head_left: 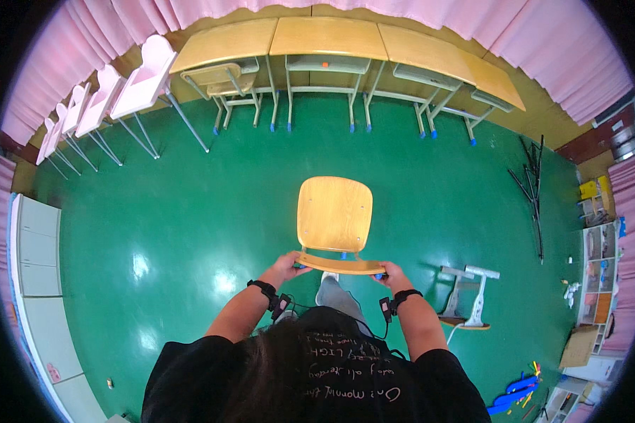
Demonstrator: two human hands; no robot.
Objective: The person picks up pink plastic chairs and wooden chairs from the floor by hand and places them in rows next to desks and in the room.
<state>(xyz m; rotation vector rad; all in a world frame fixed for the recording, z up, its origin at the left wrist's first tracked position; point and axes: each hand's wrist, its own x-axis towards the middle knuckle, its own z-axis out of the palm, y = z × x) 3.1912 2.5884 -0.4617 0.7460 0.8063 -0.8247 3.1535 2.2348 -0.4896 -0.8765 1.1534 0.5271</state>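
A wooden chair (334, 210) with a light yellow seat stands before me, its curved backrest (341, 266) toward my body. My left hand (287, 266) is closed round the left end of the backrest. At the opposite end, my right hand (393, 276) grips it with the fingers curled partly underneath. Small blue parts show beside both hands. Most of the chair's legs are hidden under the seat. One of my legs (331, 296) shows just behind the backrest.
Wooden desks (328, 37) line the far wall, with another chair (219, 79) tucked under one. Pink high chairs (144, 77) stand far left, white cabinets (41, 275) at left. An overturned frame (466, 299), black stands (534, 190) and shelves (600, 271) are at right.
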